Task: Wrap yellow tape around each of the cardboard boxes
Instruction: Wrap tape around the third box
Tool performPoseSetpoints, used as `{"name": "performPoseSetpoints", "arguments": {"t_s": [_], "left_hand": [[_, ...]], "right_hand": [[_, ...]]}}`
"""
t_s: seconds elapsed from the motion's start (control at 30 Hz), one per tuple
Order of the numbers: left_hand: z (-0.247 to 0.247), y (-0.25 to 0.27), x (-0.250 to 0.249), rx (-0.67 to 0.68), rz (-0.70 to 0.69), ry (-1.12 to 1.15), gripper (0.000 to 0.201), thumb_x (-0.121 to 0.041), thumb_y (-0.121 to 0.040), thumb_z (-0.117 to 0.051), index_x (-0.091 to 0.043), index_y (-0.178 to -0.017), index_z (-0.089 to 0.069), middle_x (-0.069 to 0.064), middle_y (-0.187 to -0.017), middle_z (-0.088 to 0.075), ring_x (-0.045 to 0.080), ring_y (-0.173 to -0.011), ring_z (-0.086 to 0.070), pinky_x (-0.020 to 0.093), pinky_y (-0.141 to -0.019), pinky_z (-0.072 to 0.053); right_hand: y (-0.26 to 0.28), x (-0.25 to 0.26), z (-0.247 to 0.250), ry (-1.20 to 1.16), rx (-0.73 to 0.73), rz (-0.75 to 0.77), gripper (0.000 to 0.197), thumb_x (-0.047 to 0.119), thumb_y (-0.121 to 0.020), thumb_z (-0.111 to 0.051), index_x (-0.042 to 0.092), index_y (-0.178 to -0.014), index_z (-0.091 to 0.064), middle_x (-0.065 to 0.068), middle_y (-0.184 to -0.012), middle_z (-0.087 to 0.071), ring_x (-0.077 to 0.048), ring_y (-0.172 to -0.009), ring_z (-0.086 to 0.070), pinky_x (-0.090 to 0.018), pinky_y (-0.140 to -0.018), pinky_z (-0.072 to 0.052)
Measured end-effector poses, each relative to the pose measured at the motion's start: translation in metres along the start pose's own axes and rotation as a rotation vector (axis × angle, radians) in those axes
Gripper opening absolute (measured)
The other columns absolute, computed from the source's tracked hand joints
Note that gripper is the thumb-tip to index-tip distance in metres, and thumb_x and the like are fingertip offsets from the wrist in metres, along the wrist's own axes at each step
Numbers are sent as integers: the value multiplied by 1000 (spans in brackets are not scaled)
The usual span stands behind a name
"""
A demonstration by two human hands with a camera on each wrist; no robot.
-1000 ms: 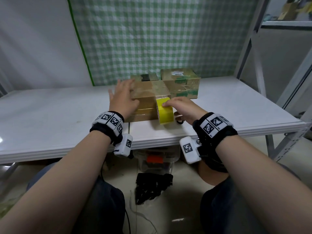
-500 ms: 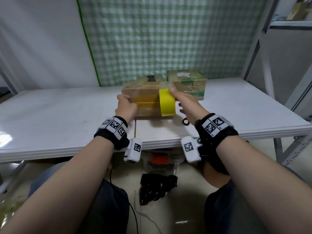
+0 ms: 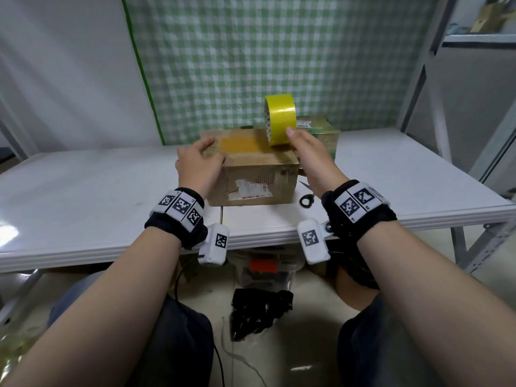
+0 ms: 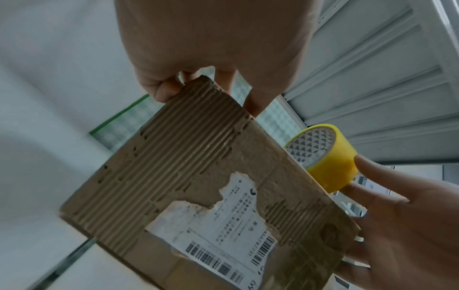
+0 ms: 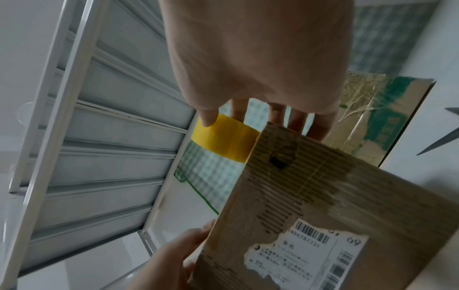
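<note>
Corrugated cardboard box [image 3: 252, 174] under glossy yellow tape roll [image 3: 280, 118].

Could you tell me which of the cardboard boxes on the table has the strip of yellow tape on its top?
The near box, with the torn shipping label, held by the left hand. The box behind it shows green print and no yellow tape.

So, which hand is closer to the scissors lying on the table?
Right. The right hand holds the yellow tape roll above the scissors, which lie by that wrist. The left hand grips the cardboard box at its far end.
</note>
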State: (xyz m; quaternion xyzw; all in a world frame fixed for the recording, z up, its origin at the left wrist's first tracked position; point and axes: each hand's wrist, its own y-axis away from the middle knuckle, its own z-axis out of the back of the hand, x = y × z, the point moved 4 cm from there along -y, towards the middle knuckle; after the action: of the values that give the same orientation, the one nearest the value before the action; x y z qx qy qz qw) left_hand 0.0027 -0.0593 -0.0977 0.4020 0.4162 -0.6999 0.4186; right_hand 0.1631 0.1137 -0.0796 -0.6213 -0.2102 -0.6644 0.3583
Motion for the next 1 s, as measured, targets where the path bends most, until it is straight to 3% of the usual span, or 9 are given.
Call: {"name": "performPoseSetpoints", "arguments": {"t_s": [0.07, 0.17, 0.27, 0.37, 0.47, 0.6, 0.7, 0.8, 1.0], "left_hand": [[0, -2, 0, 9, -13, 10, 61, -50, -68, -63, -39, -128, -66, 2, -138, -54, 23, -125, -53, 42, -109, -46], [1, -4, 1, 23, 5, 15, 66, -54, -63, -66, -38, -127, -67, 2, -138, -53, 22, -122, -56, 41, -107, -48], [3, -3, -2, 24, 8, -24, 71, -59, -62, -68, -36, -129, -66, 4, -143, -50, 26, -130, -51, 43, -112, -44], [5, 0, -7, -6, -41, -194, 52, -52, -81, -72, -30, -129, -67, 8, -146, -40, 32, -140, -35, 39, -118, -32], [3, 9, -23, -44, -206, -404, 32, -57, -81, -73, -40, -108, -75, -2, -148, -36, 29, -139, -30, 43, -115, -27], [-17, 13, -28, 85, -401, -553, 32, -65, -82, -69, -48, -108, -74, -20, -139, -57, 17, -134, -40, 46, -105, -26], [-24, 12, -23, 85, -397, -528, 34, -64, -83, -68, -48, -113, -73, -24, -124, -67, 7, -128, -47, 37, -99, -24], [-24, 11, -20, 68, -370, -484, 33, -65, -82, -70, -47, -110, -74, -27, -121, -68, 2, -125, -48, 33, -91, -20], [-24, 6, -18, 63, -340, -459, 34, -66, -79, -72, -48, -108, -74, -27, -119, -69, 2, -126, -48, 32, -91, -20]], "right_hand": [[-5, -2, 1, 7, -3, -3, 16, 49, -103, -50, 36, -105, -59, 18, -115, -55, -7, -113, -50, -30, -95, -38], [-10, -2, -3, 41, 1, 12, 40, 49, -105, -46, 23, -132, -59, 13, -121, -53, -8, -114, -49, -31, -97, -38], [-14, -2, -4, 86, -10, 30, 46, 48, -106, -44, 17, -138, -56, 8, -127, -56, -10, -112, -50, -30, -98, -38], [-17, 1, -5, 130, -22, 44, 46, 48, -107, -41, 19, -140, -56, 9, -127, -57, -10, -117, -51, -32, -102, -39], [-19, 4, -11, 162, -16, 58, 47, 47, -107, -41, 19, -141, -56, 5, -135, -58, -10, -121, -51, -34, -108, -39], [-30, -1, -18, 245, -68, 89, 55, 65, -97, -39, 26, -125, -66, 1, -131, -58, -17, -120, -55, -43, -109, -42], [-25, 4, -21, 222, -48, 107, 41, 46, -107, -40, 18, -125, -64, 7, -110, -58, -10, -104, -54, -31, -94, -41], [-27, 7, -20, 189, -90, 151, 33, 39, -107, -45, 16, -97, -67, 4, -87, -60, -9, -80, -51, -32, -78, -39], [-14, 23, -15, 10, -189, 186, 44, 41, -102, -55, 1, -95, -72, -14, -85, -62, -15, -81, -54, -33, -75, -43]]}}
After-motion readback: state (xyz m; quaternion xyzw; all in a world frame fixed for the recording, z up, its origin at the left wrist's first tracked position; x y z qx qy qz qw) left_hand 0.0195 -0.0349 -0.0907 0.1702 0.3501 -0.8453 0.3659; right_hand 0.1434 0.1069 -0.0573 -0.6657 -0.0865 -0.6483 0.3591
